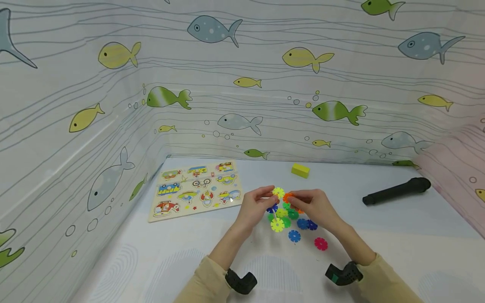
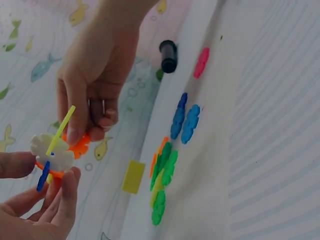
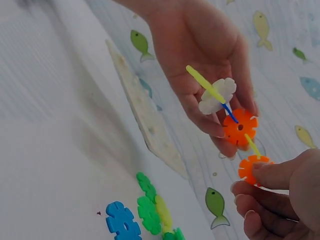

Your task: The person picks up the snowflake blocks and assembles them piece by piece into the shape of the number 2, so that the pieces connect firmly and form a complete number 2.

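Above the table (image 1: 189, 261), the left hand (image 1: 251, 210) pinches a chain of discs (image 2: 52, 152) between thumb and fingers. At its end, the right hand (image 1: 317, 208) pinches an orange disc (image 3: 247, 170); whether the two are joined, I cannot tell. Below lie loose discs (image 1: 294, 236), with a yellow block (image 1: 300, 170) behind.

Head view brighter, evenly lit — wrist views dimmer, greyer, with soft shadows across the table (image 3: 40, 170)
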`<act>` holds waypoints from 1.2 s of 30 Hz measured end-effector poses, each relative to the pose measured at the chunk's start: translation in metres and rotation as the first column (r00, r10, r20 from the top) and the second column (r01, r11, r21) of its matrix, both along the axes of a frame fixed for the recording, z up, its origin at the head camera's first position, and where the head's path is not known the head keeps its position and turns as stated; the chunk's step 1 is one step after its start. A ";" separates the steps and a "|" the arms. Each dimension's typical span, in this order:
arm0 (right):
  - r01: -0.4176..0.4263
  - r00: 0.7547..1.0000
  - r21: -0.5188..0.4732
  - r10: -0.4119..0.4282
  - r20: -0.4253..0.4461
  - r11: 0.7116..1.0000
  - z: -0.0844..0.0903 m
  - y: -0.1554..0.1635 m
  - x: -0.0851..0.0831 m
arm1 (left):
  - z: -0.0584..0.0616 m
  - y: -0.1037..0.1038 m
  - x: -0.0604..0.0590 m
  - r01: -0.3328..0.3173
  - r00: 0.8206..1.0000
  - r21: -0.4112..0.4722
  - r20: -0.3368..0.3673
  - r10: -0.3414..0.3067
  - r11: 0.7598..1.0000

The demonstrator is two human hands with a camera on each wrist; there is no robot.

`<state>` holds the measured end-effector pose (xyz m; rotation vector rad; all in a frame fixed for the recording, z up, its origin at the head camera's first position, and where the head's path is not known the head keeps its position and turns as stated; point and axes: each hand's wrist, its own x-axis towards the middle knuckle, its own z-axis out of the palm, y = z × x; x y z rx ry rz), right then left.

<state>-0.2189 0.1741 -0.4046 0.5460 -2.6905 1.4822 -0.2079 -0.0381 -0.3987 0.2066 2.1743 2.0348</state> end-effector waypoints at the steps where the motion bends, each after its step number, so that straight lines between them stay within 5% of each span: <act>1: -0.002 1.000 0.000 0.002 -0.007 1.000 -0.001 0.000 0.000 | 0.000 0.000 0.000 0.002 1.000 -0.002 -0.001 -0.002 1.000; 17: -0.015 0.972 0.090 0.036 -0.232 0.996 -0.001 -0.004 0.001 | 0.000 0.001 0.002 0.003 1.000 -0.009 0.000 -0.003 1.000; 26: -0.071 0.997 -0.018 0.071 -0.025 0.997 -0.006 0.003 -0.006 | 0.001 0.000 0.001 -0.011 1.000 0.001 0.007 0.011 1.000; 36: -0.123 0.979 -0.120 0.140 0.147 0.985 0.000 0.005 -0.005 | 0.001 0.000 0.002 0.025 1.000 0.016 0.002 -0.025 1.000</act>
